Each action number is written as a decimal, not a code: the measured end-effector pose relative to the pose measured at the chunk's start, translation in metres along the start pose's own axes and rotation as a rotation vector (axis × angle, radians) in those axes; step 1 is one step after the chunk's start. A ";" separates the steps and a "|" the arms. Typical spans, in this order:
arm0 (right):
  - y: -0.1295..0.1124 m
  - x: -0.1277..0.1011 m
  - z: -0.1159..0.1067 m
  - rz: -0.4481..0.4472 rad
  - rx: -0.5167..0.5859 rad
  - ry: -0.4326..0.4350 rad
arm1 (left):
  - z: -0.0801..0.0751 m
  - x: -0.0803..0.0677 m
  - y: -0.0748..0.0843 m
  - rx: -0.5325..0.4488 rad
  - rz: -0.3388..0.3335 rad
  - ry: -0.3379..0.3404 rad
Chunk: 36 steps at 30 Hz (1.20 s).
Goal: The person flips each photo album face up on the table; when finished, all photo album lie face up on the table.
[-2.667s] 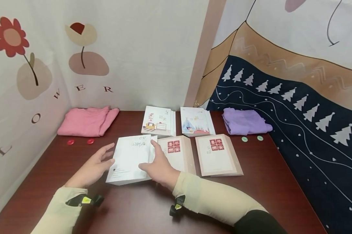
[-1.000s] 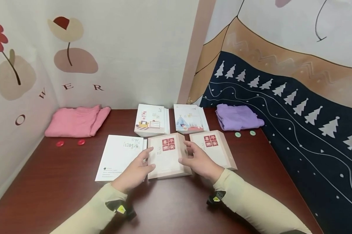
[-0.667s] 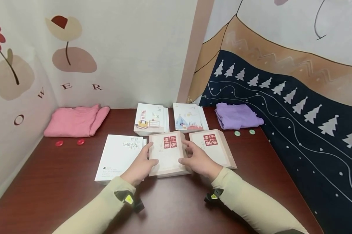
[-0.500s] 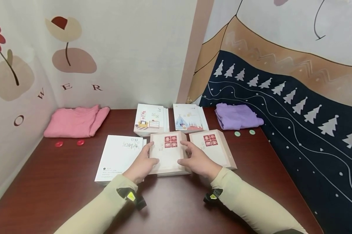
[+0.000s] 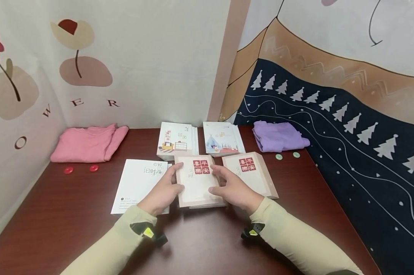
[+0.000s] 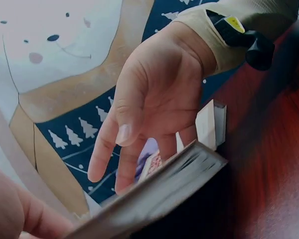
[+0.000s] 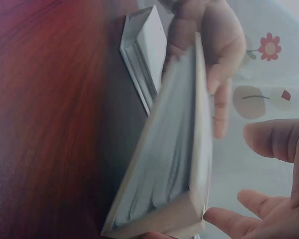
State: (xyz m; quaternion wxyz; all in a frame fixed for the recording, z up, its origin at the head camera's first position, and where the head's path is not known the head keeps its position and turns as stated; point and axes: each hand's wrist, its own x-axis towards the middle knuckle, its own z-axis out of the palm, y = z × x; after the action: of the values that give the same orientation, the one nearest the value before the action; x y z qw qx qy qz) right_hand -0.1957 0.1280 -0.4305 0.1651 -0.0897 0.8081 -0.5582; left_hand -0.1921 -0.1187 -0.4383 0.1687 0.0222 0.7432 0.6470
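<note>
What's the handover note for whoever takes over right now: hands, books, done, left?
Left hand: grips the left edge of the middle beige book.
Right hand: fingers on that book's right edge; the wrist views show it tilted, one side raised off the table.
Around it: white book flat to its left, second beige book to its right, two illustrated books behind.
Done: middle book gripped and part lifted.
Left: probably to move or set it down; its destination is unclear.
</note>
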 end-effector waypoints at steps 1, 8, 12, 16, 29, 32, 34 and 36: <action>-0.001 -0.001 0.000 -0.008 0.006 -0.016 | -0.001 -0.001 0.002 0.002 0.011 0.002; -0.004 -0.003 0.002 -0.025 0.143 -0.078 | -0.004 -0.008 0.017 -0.089 0.117 -0.009; -0.005 -0.005 0.005 -0.014 0.320 -0.152 | 0.000 -0.007 0.018 -0.126 0.191 -0.080; -0.006 -0.008 0.006 -0.043 0.425 -0.170 | 0.007 -0.004 0.012 -0.092 0.211 -0.170; 0.000 -0.008 0.005 -0.001 -0.031 0.209 | 0.014 0.004 -0.010 0.211 0.113 -0.055; 0.001 -0.007 0.003 -0.013 -0.036 0.237 | 0.014 0.002 -0.010 0.238 0.064 0.020; 0.002 -0.006 0.003 -0.002 -0.038 0.232 | 0.013 0.000 -0.009 0.228 0.041 0.034; 0.005 -0.003 0.003 0.016 -0.030 0.210 | 0.013 -0.002 -0.009 0.225 0.026 0.042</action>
State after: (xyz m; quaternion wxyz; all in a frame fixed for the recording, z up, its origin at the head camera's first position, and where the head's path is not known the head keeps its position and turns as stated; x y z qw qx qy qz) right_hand -0.1912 0.1285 -0.4360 0.0825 -0.0269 0.8299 -0.5512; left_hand -0.1849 -0.1078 -0.4478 0.1413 0.0370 0.8143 0.5618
